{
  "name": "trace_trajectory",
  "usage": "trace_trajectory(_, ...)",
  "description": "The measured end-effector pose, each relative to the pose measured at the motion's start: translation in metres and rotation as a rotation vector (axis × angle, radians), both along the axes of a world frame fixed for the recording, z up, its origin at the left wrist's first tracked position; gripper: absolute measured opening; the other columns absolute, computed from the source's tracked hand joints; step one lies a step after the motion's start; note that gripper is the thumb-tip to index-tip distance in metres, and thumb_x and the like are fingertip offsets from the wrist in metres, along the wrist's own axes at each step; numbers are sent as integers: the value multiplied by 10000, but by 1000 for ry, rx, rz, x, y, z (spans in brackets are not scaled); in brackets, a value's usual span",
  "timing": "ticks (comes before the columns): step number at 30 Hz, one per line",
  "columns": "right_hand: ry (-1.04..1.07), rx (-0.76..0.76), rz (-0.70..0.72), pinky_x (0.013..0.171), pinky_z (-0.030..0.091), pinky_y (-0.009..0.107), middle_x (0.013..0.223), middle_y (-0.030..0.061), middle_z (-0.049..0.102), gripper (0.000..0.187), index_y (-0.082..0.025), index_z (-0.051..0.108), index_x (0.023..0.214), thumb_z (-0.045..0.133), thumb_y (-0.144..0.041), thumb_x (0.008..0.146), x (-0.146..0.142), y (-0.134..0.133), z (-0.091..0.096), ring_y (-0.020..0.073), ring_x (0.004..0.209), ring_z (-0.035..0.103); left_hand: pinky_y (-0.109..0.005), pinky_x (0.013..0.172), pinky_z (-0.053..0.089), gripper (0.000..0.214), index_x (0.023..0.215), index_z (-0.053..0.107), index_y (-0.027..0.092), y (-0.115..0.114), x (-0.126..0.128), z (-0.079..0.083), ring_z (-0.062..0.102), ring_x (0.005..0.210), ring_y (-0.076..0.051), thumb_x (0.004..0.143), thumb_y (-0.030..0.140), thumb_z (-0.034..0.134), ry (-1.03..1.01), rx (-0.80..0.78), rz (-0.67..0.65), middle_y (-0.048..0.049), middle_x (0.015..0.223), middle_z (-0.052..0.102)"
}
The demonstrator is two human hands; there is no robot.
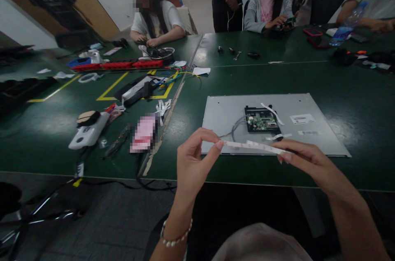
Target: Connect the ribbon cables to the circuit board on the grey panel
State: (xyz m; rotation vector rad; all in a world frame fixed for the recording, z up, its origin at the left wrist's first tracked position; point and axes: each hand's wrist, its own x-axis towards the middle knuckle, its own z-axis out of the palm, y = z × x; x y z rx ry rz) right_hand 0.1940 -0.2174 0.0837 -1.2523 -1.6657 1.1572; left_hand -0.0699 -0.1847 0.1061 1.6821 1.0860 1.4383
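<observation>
A thin white strip (251, 145), like a flat cable or tape, is stretched between my two hands just above the table's near edge. My left hand (193, 162) pinches its left end between thumb and fingers. My right hand (304, 160) pinches its right end. Behind the strip lies a grey metal panel (321, 133) flat on the green table (364, 100). A small green circuit board (261, 121) sits on the panel, with grey wires and white strips beside it.
To the left lie a white device (88, 133), a black tool (137, 96), yellow floor-style tape lines and a red bar (119, 64). Several people sit or stand at the far side. A water bottle (347, 30) and phones are at the far right.
</observation>
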Motion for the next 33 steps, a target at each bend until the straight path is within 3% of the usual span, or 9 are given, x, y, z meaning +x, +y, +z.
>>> trace_trajectory(4,-36,70,-66,790,491,257,1012,43,655,295,-241,677,1139,543,-368,909,-2,-3,-1,159,929,602,-377,898,489,90,738,607,184,-4,0,1,594,744,-129,799,152,664,64,104,37,1,742,616)
trace_trajectory(8,-117,143,-105,788,499,277,1110,54,641,302,-241,656,1166,534,-355,914,-6,-6,3,180,1000,595,-338,840,512,44,811,615,186,-2,-2,-3,598,800,-141,809,163,652,90,91,36,-22,806,613)
trace_trajectory(12,-310,358,-100,962,442,347,1175,35,624,292,-244,630,1188,526,-285,918,-11,-7,5,185,1101,559,-320,878,508,152,955,605,198,3,-1,-7,593,942,-155,811,157,632,41,73,63,-47,956,610)
trace_trajectory(17,-554,626,-98,1092,297,445,1074,30,650,319,-209,582,1230,509,-226,920,-12,-1,-2,170,1015,579,-338,901,506,177,990,596,196,5,2,-1,605,970,-164,853,112,520,12,126,15,-51,965,623)
trace_trajectory(21,-710,742,-135,1092,248,493,990,28,659,316,-205,585,1220,510,-215,913,-12,2,-6,165,901,583,-357,901,496,202,1021,581,191,1,11,9,602,995,-173,873,101,478,216,249,74,-63,1015,631)
trace_trajectory(24,-757,772,-135,1095,223,500,970,25,662,303,-207,590,1206,505,-208,915,-15,0,-6,163,881,578,-404,943,474,262,1123,531,185,-3,27,11,565,1088,-206,866,139,513,463,354,-8,-87,1118,616)
trace_trajectory(27,-742,761,-118,1096,218,494,985,29,663,287,-210,594,1194,494,-212,925,-20,-3,-7,164,892,582,-438,950,469,326,1181,475,155,-7,46,2,533,1131,-246,871,229,547,649,336,-66,-131,1172,580)
trace_trajectory(33,-696,695,-92,1092,238,480,976,25,669,209,-208,635,1066,473,-209,935,-29,-11,-18,161,890,593,-448,887,501,306,1120,450,140,-16,64,-26,552,1040,-259,889,317,543,748,279,100,-136,1071,571)
